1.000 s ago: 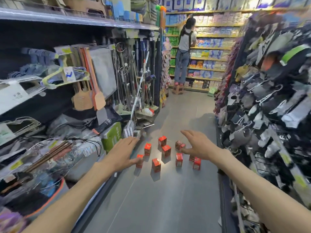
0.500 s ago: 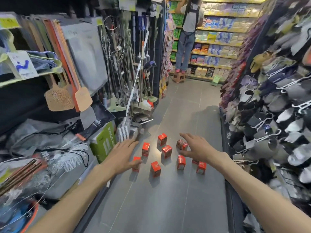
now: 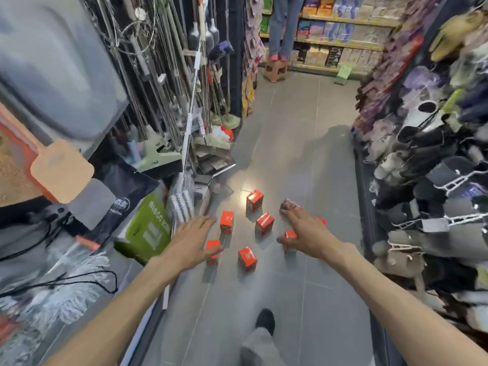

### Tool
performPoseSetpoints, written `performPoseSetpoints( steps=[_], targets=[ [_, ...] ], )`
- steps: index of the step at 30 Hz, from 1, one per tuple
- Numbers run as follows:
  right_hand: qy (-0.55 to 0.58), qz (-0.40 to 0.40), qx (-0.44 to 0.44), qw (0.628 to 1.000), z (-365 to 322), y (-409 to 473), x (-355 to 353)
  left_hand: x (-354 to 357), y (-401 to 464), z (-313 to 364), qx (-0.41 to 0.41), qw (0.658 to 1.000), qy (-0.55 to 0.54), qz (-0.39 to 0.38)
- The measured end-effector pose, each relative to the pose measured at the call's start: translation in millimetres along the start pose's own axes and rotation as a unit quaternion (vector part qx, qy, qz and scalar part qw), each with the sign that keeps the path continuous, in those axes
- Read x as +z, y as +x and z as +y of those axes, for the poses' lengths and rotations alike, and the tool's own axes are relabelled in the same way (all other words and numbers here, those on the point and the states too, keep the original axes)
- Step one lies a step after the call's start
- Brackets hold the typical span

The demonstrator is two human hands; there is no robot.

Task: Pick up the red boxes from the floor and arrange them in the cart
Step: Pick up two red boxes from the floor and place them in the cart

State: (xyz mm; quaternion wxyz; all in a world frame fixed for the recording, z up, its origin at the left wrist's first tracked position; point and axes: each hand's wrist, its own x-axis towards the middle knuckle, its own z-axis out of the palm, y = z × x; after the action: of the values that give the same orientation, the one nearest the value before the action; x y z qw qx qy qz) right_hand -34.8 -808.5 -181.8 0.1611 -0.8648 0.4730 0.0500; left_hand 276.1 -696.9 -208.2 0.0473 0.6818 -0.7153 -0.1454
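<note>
Several small red boxes (image 3: 264, 223) lie scattered on the grey floor of a shop aisle, among them one at the far side (image 3: 254, 200), one near the left (image 3: 226, 221) and one at the front (image 3: 247, 258). My left hand (image 3: 192, 240) is stretched out over the left side of the group, fingers apart, with a box (image 3: 212, 251) partly under its thumb. Over the right side of the group hovers my right hand (image 3: 306, 235), fingers spread, covering parts of two or three boxes. Neither hand holds anything. No cart is in view.
Mops and brooms (image 3: 169, 83) hang on the left shelving, with a green package (image 3: 149, 228) at its foot. Slippers (image 3: 427, 165) fill the right rack. A person stands on a stool (image 3: 276, 68) at the aisle's far end. My foot (image 3: 264, 320) is on the floor below.
The view has tilted down and moved closer to the boxes. Both hands have stayed stretched out and now sit lower over the group, which looks larger.
</note>
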Motion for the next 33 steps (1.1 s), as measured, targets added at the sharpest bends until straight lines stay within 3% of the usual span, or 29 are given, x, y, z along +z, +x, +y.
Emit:
performPoseSetpoints(
  steps=[9, 14, 26, 33],
  targets=[
    [0.024, -0.043, 0.013, 0.999, 62.8, 161.5, 84.1, 104.3, 140.5, -80.4, -0.087, 0.992, -0.084, -0.030],
    [0.063, -0.046, 0.035, 0.996, 86.8, 226.7, 162.9, 204.0, 198.0, -127.1, -0.126, 0.983, -0.121, -0.050],
    [0.070, -0.008, 0.031, 0.997, 143.3, 349.1, 475.0, 530.7, 283.5, -287.0, -0.222, 0.963, -0.143, -0.049],
    [0.067, -0.023, 0.047, 0.996, 163.7, 394.7, 626.3, 668.5, 307.0, -327.2, -0.294, 0.939, -0.175, -0.019]
  ],
)
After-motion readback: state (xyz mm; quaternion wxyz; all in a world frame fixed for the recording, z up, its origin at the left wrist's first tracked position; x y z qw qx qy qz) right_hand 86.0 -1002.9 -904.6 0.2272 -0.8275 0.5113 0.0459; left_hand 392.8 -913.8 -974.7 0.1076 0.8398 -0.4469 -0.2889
